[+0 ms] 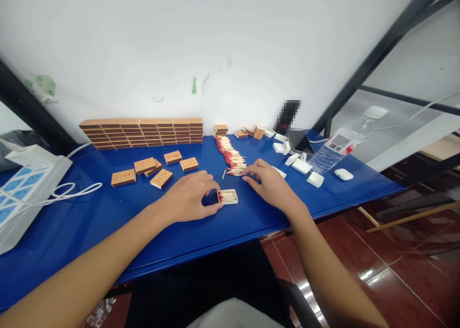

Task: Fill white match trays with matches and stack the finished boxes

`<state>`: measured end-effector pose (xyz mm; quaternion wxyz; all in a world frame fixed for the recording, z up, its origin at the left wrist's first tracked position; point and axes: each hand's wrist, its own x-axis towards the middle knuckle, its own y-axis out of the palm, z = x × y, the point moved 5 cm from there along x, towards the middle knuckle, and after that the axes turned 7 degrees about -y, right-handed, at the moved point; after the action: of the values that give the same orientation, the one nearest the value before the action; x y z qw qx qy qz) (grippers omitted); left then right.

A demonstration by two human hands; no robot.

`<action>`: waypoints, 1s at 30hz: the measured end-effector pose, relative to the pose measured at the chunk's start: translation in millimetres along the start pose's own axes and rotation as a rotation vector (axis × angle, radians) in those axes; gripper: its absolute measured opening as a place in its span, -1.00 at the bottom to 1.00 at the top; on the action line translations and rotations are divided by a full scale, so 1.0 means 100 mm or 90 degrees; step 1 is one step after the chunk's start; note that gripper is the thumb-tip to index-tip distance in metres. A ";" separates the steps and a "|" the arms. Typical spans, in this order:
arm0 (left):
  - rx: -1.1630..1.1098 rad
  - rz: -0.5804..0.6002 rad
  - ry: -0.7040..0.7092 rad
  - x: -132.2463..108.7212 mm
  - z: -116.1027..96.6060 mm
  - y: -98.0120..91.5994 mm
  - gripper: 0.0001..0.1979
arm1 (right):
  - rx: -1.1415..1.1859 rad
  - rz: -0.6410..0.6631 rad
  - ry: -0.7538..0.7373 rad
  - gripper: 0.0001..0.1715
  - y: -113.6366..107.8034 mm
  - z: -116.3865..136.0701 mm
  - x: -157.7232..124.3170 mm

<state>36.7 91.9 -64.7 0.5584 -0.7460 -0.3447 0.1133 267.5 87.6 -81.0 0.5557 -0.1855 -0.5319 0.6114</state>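
My left hand (192, 194) grips the left end of a small white matchbox tray (235, 197) between thumb and fingers. Red-tipped matches (225, 196) lie in the tray, heads to the left. Beyond it, a long heap of loose matches (230, 153) runs back across the blue table (201, 237). My right hand (271, 184) is at the near right end of this heap, its fingers bent and slightly apart, with nothing visible held in them. One match (224, 174) lies apart from the heap's near left side.
Closed matchboxes stand in a stacked row (143, 132) along the wall. Several loose matchboxes (144, 165) lie at left. White empty trays (302, 166), a phone (300, 141), a plastic bottle (334, 146) and a white earbud case (343, 174) are at right. A power strip (32, 189) with cables sits far left.
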 end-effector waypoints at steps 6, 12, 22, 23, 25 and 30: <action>0.001 -0.010 0.009 0.01 -0.01 -0.01 -0.76 | 0.014 -0.003 -0.028 -0.77 0.05 -0.02 0.03; 0.001 -0.009 0.012 0.00 -0.01 0.00 -0.76 | 0.020 0.005 -0.027 -0.78 0.05 -0.01 0.05; 0.005 -0.002 0.003 0.01 -0.01 -0.01 -0.77 | 0.022 0.000 -0.043 -0.72 0.07 0.01 0.06; 0.004 -0.002 0.002 0.01 -0.01 -0.01 -0.77 | 0.021 0.000 -0.045 -0.73 0.07 0.02 0.06; 0.002 -0.001 0.001 0.01 -0.01 -0.01 -0.77 | 0.021 0.001 -0.047 -0.76 0.07 0.02 0.06; 0.001 -0.001 0.001 0.00 -0.01 -0.01 -0.76 | 0.028 0.011 -0.029 -0.89 0.07 0.01 0.06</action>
<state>37.1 91.3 -63.0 0.5593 -0.7455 -0.3446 0.1125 261.6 93.9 -84.8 0.5419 -0.1642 -0.5292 0.6319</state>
